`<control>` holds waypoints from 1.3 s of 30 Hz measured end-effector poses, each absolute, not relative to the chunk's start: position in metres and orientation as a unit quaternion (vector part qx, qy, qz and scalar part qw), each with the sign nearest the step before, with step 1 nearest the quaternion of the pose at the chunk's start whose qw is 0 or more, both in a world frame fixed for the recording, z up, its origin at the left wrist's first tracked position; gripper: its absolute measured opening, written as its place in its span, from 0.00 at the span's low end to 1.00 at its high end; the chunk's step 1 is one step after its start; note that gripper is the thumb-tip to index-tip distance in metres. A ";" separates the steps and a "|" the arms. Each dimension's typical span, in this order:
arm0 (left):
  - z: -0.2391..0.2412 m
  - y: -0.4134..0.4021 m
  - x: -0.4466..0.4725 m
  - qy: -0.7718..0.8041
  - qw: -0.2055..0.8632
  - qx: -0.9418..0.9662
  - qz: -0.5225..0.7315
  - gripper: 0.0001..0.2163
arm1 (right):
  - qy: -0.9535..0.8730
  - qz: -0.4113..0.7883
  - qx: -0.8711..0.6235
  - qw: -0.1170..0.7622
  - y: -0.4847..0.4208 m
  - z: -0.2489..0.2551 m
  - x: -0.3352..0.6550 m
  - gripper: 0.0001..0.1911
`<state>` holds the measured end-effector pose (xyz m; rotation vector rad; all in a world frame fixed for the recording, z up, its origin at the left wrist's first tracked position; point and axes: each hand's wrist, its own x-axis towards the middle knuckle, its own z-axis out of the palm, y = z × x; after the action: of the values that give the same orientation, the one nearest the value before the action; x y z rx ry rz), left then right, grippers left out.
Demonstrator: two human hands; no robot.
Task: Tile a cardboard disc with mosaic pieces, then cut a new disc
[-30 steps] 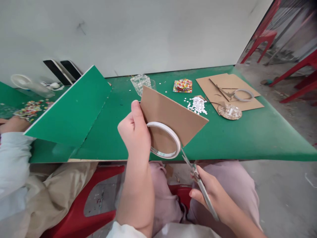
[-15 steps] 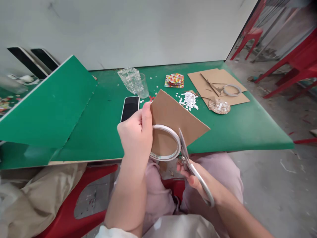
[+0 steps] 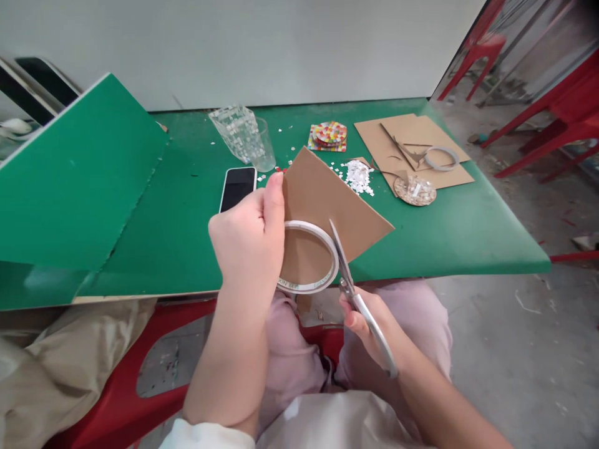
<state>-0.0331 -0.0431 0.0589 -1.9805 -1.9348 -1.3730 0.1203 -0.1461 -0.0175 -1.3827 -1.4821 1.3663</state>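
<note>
My left hand [image 3: 248, 243] pinches a brown cardboard sheet [image 3: 334, 199] together with a white tape roll [image 3: 309, 257] pressed against its face, held over the front edge of the green table [image 3: 444, 231]. My right hand [image 3: 369, 327] grips metal scissors [image 3: 358, 299], whose blades reach up along the right side of the tape roll and into the cardboard. Both hands are above my lap, just in front of the table.
On the table lie a black phone [image 3: 238, 187], a patterned glass [image 3: 247, 143], a colourful mosaic coaster [image 3: 329, 135], a pile of white chips [image 3: 358, 176], cardboard sheets [image 3: 412, 149] with a tape ring [image 3: 442, 158] and a round disc [image 3: 414, 189]. A green board [image 3: 79, 181] leans at left.
The scissors have moved up from below the roll into the cardboard beside it. My view shifted right and down, bringing the phone into sight and taking the neighbour's sleeve out.
</note>
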 end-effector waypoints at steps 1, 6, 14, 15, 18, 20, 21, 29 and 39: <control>0.059 -0.043 -0.033 -0.627 0.025 -0.641 -0.441 0.23 | -0.566 0.525 -0.535 0.344 -0.146 -0.018 0.120 0.33; 0.058 -0.042 -0.035 -0.636 0.029 -0.645 -0.423 0.22 | -0.571 0.538 -0.527 0.328 -0.146 -0.021 0.121 0.34; 0.059 -0.043 -0.035 -0.630 0.033 -0.665 -0.401 0.21 | -0.584 0.532 -0.525 0.318 -0.144 -0.021 0.122 0.36; 0.059 -0.044 -0.035 -0.630 0.033 -0.665 -0.400 0.21 | -0.583 0.521 -0.533 0.323 -0.143 -0.021 0.121 0.36; 0.060 -0.044 -0.034 -0.632 0.030 -0.663 -0.401 0.21 | -0.586 0.501 -0.546 0.327 -0.142 -0.021 0.119 0.35; 0.060 -0.045 -0.034 -0.633 0.028 -0.661 -0.401 0.20 | -0.587 0.497 -0.550 0.325 -0.142 -0.021 0.119 0.35; 0.060 -0.045 -0.034 -0.634 0.026 -0.661 -0.401 0.20 | -0.586 0.496 -0.551 0.326 -0.142 -0.021 0.119 0.35; 0.061 -0.043 -0.035 -0.637 0.023 -0.662 -0.395 0.21 | -0.563 0.538 -0.536 0.326 -0.140 -0.023 0.123 0.35; 0.061 -0.044 -0.037 -0.633 0.020 -0.661 -0.402 0.21 | -0.509 0.650 -0.448 0.343 -0.147 -0.032 0.125 0.39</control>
<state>-0.0366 -0.0445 0.0612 -2.0500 -1.9647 -1.2468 0.1247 -0.1465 -0.0324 -1.1657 -1.3223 1.6895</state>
